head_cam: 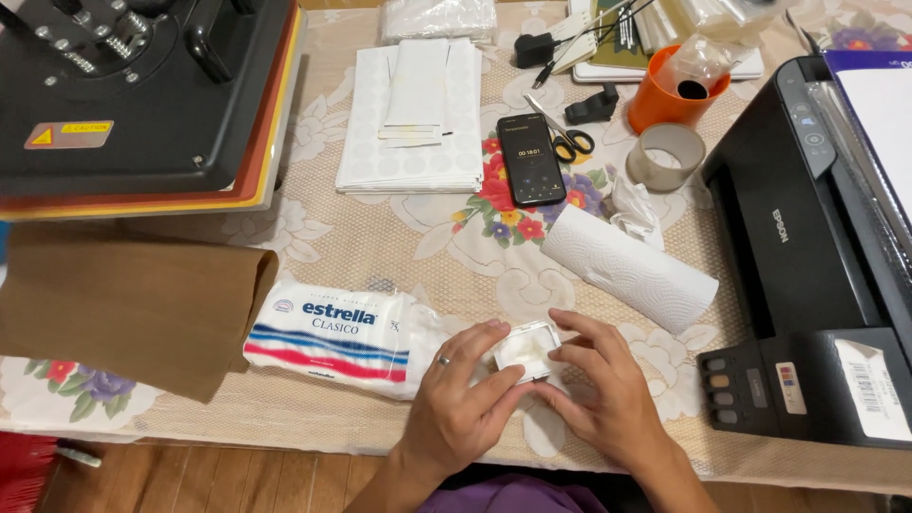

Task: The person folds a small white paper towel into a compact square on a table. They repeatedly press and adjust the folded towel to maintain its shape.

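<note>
Both my hands hold a small square white tile-like piece just above the table's front edge. My left hand, with a ring on one finger, grips its left side. My right hand pinches its right side, fingers curled over the edge. A soft white packet with blue and red stripes lies directly left of my left hand. A roll of white paper towel lies on its side just beyond my right hand.
A black heat press stands at the back left, brown sheet below it. Stacked white sheets, a phone, scissors, tape roll and orange cup sit mid-table. A black printer fills the right.
</note>
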